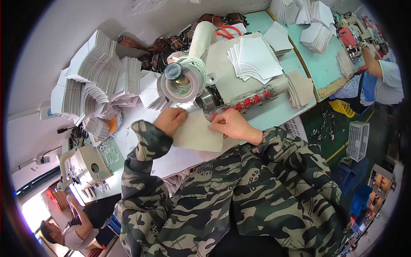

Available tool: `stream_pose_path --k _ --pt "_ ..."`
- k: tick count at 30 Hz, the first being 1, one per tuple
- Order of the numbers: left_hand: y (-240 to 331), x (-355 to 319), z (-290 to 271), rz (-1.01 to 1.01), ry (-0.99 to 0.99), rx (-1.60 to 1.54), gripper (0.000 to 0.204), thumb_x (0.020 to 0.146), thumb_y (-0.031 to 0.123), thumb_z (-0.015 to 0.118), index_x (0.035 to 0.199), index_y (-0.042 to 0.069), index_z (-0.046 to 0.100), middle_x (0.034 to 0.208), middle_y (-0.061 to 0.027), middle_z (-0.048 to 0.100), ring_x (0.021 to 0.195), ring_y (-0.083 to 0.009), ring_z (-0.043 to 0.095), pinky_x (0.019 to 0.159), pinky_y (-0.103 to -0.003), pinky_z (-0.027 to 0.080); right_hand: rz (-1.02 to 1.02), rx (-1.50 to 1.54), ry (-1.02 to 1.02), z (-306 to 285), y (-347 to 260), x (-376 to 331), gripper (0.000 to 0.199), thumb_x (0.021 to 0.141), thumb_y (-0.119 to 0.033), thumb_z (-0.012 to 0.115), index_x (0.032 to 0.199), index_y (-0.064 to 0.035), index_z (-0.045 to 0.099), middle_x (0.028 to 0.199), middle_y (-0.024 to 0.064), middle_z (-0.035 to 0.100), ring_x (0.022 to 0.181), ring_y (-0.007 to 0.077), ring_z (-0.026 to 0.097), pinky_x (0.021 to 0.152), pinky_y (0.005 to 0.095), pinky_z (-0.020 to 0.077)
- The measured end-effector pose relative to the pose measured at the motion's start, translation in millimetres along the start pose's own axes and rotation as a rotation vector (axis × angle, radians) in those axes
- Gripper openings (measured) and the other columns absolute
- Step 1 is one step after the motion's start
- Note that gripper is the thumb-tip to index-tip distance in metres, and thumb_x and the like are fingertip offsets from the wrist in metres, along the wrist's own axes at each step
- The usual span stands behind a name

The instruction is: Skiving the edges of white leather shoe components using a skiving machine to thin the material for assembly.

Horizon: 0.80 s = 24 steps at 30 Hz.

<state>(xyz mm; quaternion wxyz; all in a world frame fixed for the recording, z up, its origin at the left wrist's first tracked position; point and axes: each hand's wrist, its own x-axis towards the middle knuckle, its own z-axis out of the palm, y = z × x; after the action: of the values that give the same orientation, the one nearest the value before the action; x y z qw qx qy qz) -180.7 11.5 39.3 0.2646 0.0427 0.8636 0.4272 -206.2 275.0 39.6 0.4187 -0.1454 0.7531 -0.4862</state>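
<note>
Both my hands are on a flat beige piece (pixel 198 133), maybe leather or card, at the front of a bench machine. My left hand (pixel 170 120) is closed on its upper left corner, fingers curled close to the machine's metal head (pixel 209 99). At the right edge, my right hand (pixel 233 125) pinches the piece between thumb and fingers. The machine's worn red and grey arm (pixel 252 99) runs off to the right, just beyond my right hand. Above my left hand is a round part with a dark knob (pixel 174 71). Part of another pale piece shows under the held one.
Tall stacks of white cut pieces (pixel 92 64) stand at the left. White sheets (pixel 259 58) lie fanned behind the machine arm, with beige pieces (pixel 299 89) at its right end. Orange-handled scissors (pixel 227 32) lie at the back. Co-workers sit far left and far right.
</note>
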Motion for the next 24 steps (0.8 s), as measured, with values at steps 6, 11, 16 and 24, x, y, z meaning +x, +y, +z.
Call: stream_pose_path --k 6,11,16,24 --pt "41 32 16 0.154 0.305 0.366 0.021 0.086 0.02 0.058 0.094 0.001 0.065 0.077 -0.0188 0.065 0.072 -0.0361 0.063 0.064 -0.044 0.049 -0.052 0.14 0.037 -59 18 -23 0.03 0.08 -0.015 0.07 0.102 0.0053 0.066 0.084 0.0099 0.069 0.072 0.0127 0.063 0.067 0.0282 0.0509" --pt "37 -7 100 0.384 0.11 0.7 0.012 0.082 0.018 0.053 0.09 0.01 0.054 0.072 -0.0093 0.061 0.062 -0.0289 0.064 0.047 -0.044 0.047 -0.629 -0.441 0.8 -128 -34 -44 0.024 0.079 -0.011 0.067 0.102 -0.0046 0.067 0.093 0.0111 0.068 0.083 0.0274 0.065 0.074 0.035 0.0508" --pt "-14 15 180 0.518 0.435 0.84 0.012 0.074 0.018 0.055 0.084 0.011 0.055 0.08 -0.0044 0.053 0.077 -0.0207 0.057 0.057 -0.036 0.047 -0.554 -0.845 0.677 -129 -9 -36 0.023 0.077 -0.017 0.069 0.097 -0.0055 0.064 0.091 0.0108 0.064 0.085 0.0304 0.061 0.073 0.0397 0.0486" --pt "-14 -6 171 0.412 0.383 0.738 0.011 0.076 0.016 0.055 0.082 0.008 0.059 0.086 -0.0068 0.053 0.086 -0.023 0.057 0.069 -0.039 0.047 -0.254 -0.352 -0.083 -25 46 -32 0.034 0.078 -0.022 0.07 0.103 -0.0012 0.064 0.089 0.0152 0.065 0.084 0.032 0.064 0.073 0.0415 0.0491"
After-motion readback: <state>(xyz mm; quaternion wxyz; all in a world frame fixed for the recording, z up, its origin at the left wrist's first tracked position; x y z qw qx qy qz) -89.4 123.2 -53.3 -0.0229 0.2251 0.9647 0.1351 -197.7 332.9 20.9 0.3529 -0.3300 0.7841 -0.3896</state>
